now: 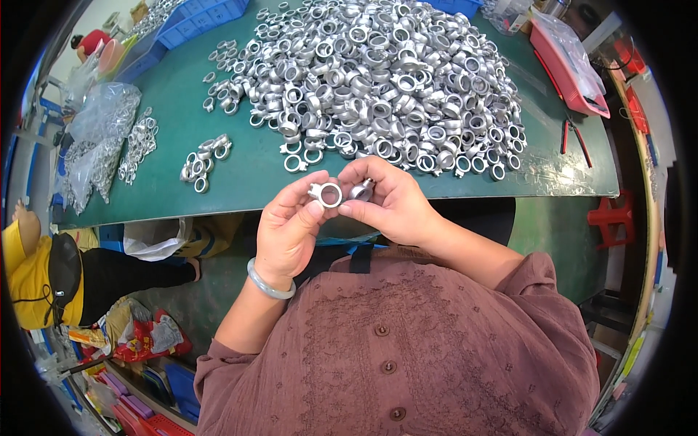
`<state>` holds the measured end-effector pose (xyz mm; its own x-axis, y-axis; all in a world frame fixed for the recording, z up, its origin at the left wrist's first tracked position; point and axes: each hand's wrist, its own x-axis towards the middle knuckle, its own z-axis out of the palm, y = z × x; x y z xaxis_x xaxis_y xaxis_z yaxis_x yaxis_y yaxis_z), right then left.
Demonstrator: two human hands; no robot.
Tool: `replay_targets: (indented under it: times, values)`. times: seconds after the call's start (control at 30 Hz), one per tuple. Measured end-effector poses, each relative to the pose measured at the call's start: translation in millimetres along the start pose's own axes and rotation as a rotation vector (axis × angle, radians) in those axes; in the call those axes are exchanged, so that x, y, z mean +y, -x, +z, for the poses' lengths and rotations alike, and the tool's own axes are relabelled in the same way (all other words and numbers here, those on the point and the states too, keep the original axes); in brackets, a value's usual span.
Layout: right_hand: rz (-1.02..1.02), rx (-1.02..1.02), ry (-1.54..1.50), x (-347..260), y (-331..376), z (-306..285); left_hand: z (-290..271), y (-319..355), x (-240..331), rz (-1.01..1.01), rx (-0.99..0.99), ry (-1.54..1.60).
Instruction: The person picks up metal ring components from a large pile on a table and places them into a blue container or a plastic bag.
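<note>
Between my left thumb and fingers is a silver metal ring clamp [330,195], its round opening facing up at me. My left hand [292,221] is closed on it, a pale bangle on that wrist. Another silver ring [361,190] sits in the curl of my right hand [392,200], partly covered by the fingers. My right thumb tip is close beside the left-hand ring. Both hands are just off the near edge of a green table [240,192]. Beyond them rises a large heap of similar rings [392,80], and a small group [205,161] lies to the left.
Left on the table are a clear plastic bag of metal parts [98,138] and loose small rings [139,145]. Blue crates [200,20] stand at the back. On the right lie red-handled pliers [576,142] and a pink tray [567,69]. A person in yellow [43,280] is at far left.
</note>
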<state>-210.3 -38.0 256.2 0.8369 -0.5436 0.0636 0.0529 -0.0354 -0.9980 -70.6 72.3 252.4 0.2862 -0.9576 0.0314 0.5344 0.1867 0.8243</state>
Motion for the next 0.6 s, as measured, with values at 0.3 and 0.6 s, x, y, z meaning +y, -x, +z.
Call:
replay_targets:
  times: [0.3, 0.6]
  values:
    - [0.059, -0.059, -0.446, -3.6, -1.8, 2.1, -6.1, 0.4, -1.7, 0.04, -0.038, -0.053]
    - [0.128, -0.113, -0.482, -4.0, -1.8, 1.3, -0.2, -1.2, -2.0, 0.525, -0.039, -0.899]
